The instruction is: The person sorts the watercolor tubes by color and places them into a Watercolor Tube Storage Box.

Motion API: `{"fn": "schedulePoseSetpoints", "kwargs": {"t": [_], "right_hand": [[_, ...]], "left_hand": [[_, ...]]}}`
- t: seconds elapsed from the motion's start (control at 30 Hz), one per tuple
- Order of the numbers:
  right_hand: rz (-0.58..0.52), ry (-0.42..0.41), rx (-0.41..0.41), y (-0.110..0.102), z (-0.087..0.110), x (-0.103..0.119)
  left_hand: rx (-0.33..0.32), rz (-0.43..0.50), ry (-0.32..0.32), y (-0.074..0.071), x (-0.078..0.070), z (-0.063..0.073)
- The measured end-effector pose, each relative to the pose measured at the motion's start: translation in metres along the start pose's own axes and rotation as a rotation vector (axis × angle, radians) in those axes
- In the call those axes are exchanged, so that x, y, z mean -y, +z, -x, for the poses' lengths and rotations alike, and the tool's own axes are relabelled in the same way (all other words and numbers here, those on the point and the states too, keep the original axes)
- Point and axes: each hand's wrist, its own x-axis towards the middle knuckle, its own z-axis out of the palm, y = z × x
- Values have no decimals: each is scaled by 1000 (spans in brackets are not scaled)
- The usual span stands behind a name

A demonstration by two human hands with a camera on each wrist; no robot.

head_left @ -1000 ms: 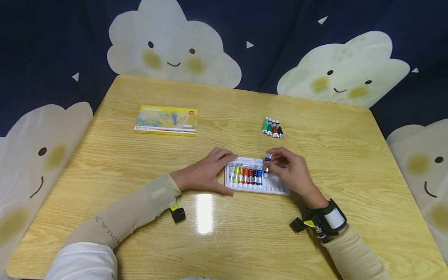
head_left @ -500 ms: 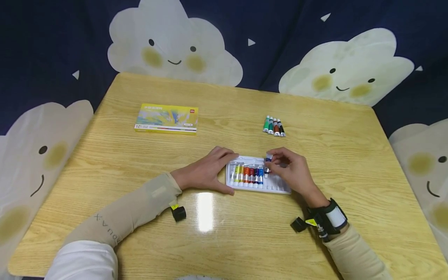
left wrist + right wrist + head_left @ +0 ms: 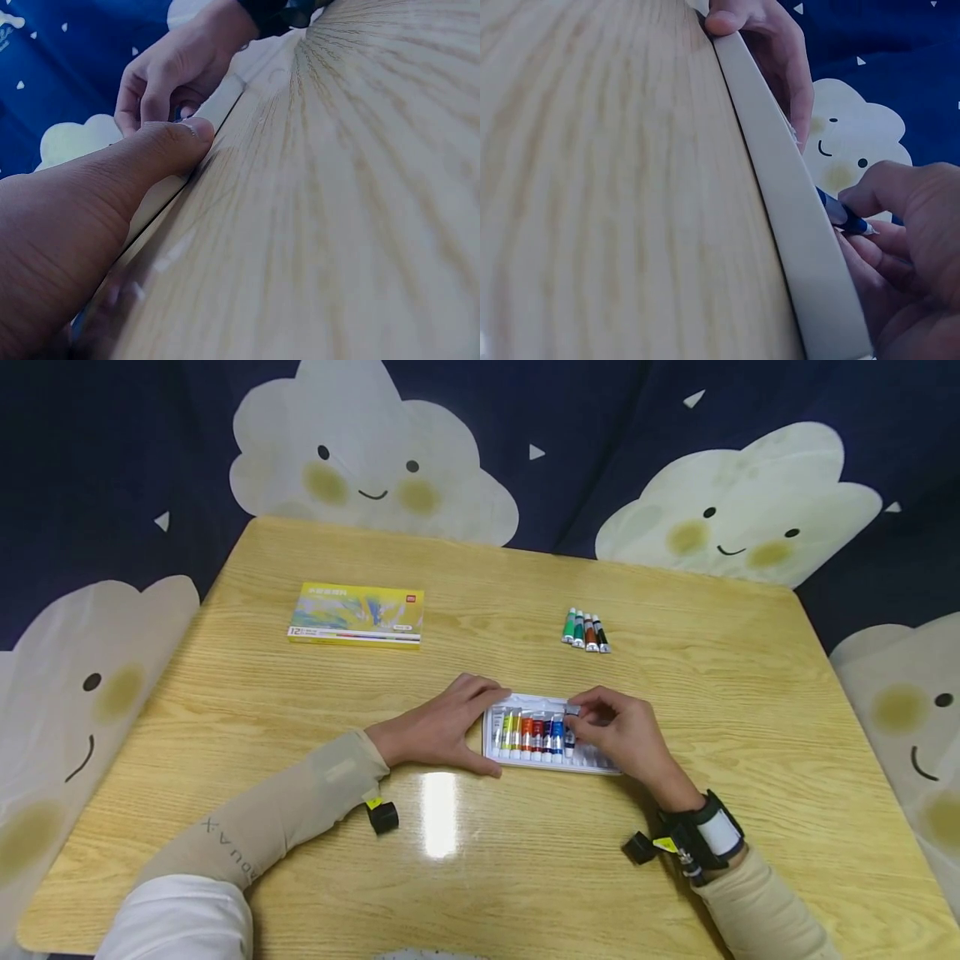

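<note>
A white plastic tray (image 3: 551,768) lies on the table in the head view, holding a row of several small paint tubes from white and yellow to red and blue. My left hand (image 3: 442,729) spans its left end, thumb at the front edge and fingers at the back, holding it. Over the tray's right part, my right hand (image 3: 626,729) pinches a dark blue paint tube (image 3: 570,746) between thumb and fingers, beside the row's right end. In the right wrist view this dark blue tube (image 3: 844,214) shows behind the tray's side wall (image 3: 787,202). The fingers partly hide it.
Several loose paint tubes (image 3: 585,631), green, brown and black, lie side by side behind the tray. A yellow paint box (image 3: 356,616) lies flat at the back left. A dark curtain with printed clouds (image 3: 375,460) hangs behind the wooden table (image 3: 510,877).
My right hand has lowered the dark blue tube into the tray next to the bright blue one. The left hand stays in place on the tray.
</note>
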Motion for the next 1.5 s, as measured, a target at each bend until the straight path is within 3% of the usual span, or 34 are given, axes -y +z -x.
{"fn": "schedulePoseSetpoints", "kwargs": {"t": [0.87, 1.5], "right_hand": [[40, 66, 29, 0, 2, 6], [94, 61, 51, 2, 5, 7]], "left_hand": [[7, 17, 9, -1, 1, 0], [-5, 5, 14, 0, 1, 1]]}}
